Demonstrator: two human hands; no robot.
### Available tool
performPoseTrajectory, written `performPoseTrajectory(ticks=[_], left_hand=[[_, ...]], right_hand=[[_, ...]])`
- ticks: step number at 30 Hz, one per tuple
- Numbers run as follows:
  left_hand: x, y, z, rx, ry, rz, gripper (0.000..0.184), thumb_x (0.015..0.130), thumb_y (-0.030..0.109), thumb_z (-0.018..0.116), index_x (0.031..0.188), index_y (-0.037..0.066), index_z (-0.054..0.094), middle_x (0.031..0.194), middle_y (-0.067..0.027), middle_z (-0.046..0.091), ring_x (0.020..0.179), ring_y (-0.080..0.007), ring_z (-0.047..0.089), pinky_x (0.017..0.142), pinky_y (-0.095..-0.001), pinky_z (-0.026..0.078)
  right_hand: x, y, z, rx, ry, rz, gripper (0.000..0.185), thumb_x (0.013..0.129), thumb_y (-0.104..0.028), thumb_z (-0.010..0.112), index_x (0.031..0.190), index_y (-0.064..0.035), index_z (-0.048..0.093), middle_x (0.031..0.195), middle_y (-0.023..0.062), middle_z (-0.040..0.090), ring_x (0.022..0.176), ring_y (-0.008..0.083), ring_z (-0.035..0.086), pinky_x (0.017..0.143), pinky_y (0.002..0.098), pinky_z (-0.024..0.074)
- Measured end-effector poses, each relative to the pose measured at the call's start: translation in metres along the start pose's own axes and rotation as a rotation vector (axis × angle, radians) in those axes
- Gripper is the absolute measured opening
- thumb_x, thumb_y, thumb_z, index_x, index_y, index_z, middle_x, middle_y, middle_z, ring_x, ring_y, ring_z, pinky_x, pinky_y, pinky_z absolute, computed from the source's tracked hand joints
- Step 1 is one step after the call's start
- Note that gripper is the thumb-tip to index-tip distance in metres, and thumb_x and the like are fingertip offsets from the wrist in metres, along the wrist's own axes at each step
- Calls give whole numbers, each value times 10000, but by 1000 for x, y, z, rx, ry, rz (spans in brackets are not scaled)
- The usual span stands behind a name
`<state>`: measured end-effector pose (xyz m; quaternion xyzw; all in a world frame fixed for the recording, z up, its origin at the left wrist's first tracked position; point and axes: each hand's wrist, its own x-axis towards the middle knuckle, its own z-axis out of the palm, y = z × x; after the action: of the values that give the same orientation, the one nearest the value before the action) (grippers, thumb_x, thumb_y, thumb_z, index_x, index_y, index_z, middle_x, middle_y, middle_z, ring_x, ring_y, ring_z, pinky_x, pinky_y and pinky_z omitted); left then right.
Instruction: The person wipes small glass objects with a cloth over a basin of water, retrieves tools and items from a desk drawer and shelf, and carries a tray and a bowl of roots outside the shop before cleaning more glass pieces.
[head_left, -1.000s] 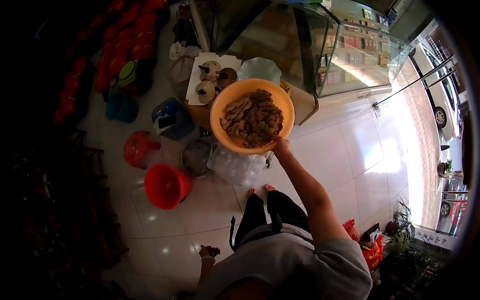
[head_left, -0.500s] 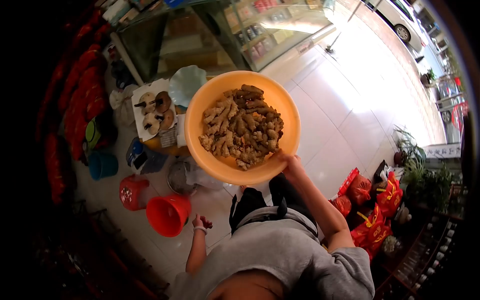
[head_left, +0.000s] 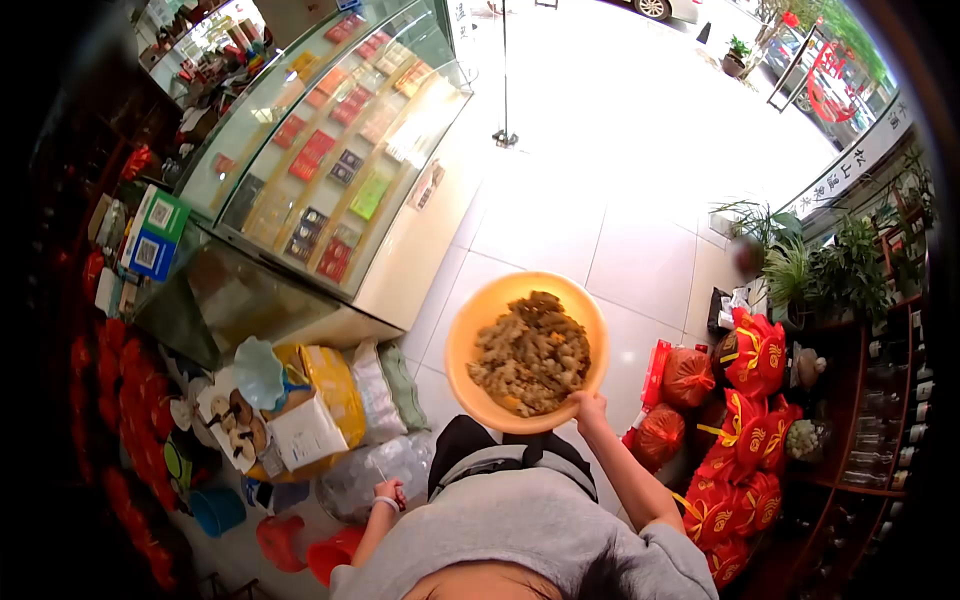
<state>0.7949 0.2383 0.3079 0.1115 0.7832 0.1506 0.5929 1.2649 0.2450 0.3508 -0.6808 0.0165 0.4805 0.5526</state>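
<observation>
An orange plastic basin (head_left: 462, 342) is held out in front of my body, tilted a little. Knobbly brown ginger roots (head_left: 530, 355) lie heaped inside it. My right hand (head_left: 588, 408) grips the basin's rim at its near right side, thumb over the edge. Low on the other side hangs my left hand (head_left: 389, 492), with a pale bracelet at the wrist. Its fingers are loosely curled and slightly apart, with nothing visible in them. Close to it on the floor is a clear plastic bag (head_left: 345, 485).
A glass display counter (head_left: 330, 150) stands ahead on the left. Mushrooms (head_left: 240, 428) rest on white board beside a yellow package (head_left: 335, 385). A blue bucket (head_left: 217, 510) and red bucket (head_left: 335, 552) are at lower left. Red bags (head_left: 740, 430) and plants (head_left: 850, 265) line the right.
The view has swung left and up, showing more of the counter and doorway. The basin, still in my right hand, now appears lower and farther off. My left hand hangs beside the clear bag.
</observation>
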Motion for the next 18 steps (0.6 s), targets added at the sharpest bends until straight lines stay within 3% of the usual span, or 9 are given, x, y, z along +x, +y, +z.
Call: performPoseTrajectory(ticks=[2, 5, 7, 9, 12, 13, 16, 17, 18], left_hand=[[-26, 20, 38, 166, 0, 118, 156, 703, 143, 510, 594, 38, 474, 402, -58, 381, 313, -188, 378, 306, -334, 305], [123, -21, 30, 533, 24, 277, 146, 662, 120, 556, 556, 43, 491, 435, -81, 441, 328, -186, 412, 310, -338, 307], [143, 11, 65, 573, 38, 306, 145, 649, 113, 571, 544, 45, 497, 446, -88, 461, 332, -185, 424, 311, -339, 308], [132, 48, 93, 261, 61, -11, 132, 643, 87, 559, 546, 50, 477, 419, -74, 419, 322, -193, 399, 316, -340, 307], [116, 185, 168, 205, 110, -31, 173, 651, 69, 516, 530, 74, 392, 389, -52, 321, 300, -208, 316, 315, -336, 282], [101, 247, 188, 70, -84, -195, 173, 647, 73, 508, 529, 72, 381, 396, -53, 330, 302, -204, 311, 318, -332, 276], [123, 382, 303, 235, 189, 325, 115, 691, 78, 480, 583, 46, 505, 421, -60, 374, 321, -190, 367, 304, -318, 259], [87, 439, 337, 216, -1, 191, 77, 691, 53, 490, 649, 26, 549, 434, -63, 399, 332, -173, 389, 306, -321, 279], [55, 483, 386, 267, 30, 337, 59, 690, 64, 502, 656, 32, 539, 447, -66, 425, 339, -166, 409, 303, -313, 290]], right_hand=[[35, -9, -34, 59, 152, -25, 241, 571, 35, 544, 810, 51, 517, 734, 108, 523, 609, 221, 516, 527, 310, 437], [68, -31, -71, 135, 364, -43, 208, 555, 11, 574, 749, 13, 500, 634, 43, 484, 544, 178, 483, 435, 292, 390], [88, -52, -93, 166, 453, 48, 309, 565, 48, 553, 860, 41, 460, 758, 96, 482, 660, 235, 508, 579, 339, 464], [131, -30, -133, 329, 520, -52, 337, 573, 56, 535, 890, 31, 421, 765, 90, 473, 606, 221, 513, 456, 312, 436], [143, -81, -133, 606, 615, 167, 366, 620, 37, 527, 953, 67, 378, 814, 142, 462, 697, 296, 539, 559, 397, 495], [155, -84, -140, 564, 644, 166, 376, 621, 37, 525, 968, 64, 383, 851, 156, 466, 704, 308, 538, 579, 424, 499], [198, -92, -157, 814, 654, 144, 467, 624, 23, 532, 1056, 65, 360, 912, 146, 471, 724, 323, 534, 615, 463, 489], [197, -113, -153, 818, 771, 147, 440, 640, 12, 521, 1048, 55, 363, 908, 145, 474, 752, 326, 535, 634, 474, 486], [210, -122, -157, 887, 717, 167, 417, 650, 4, 515, 1036, 54, 365, 905, 150, 473, 759, 326, 534, 633, 476, 486]])
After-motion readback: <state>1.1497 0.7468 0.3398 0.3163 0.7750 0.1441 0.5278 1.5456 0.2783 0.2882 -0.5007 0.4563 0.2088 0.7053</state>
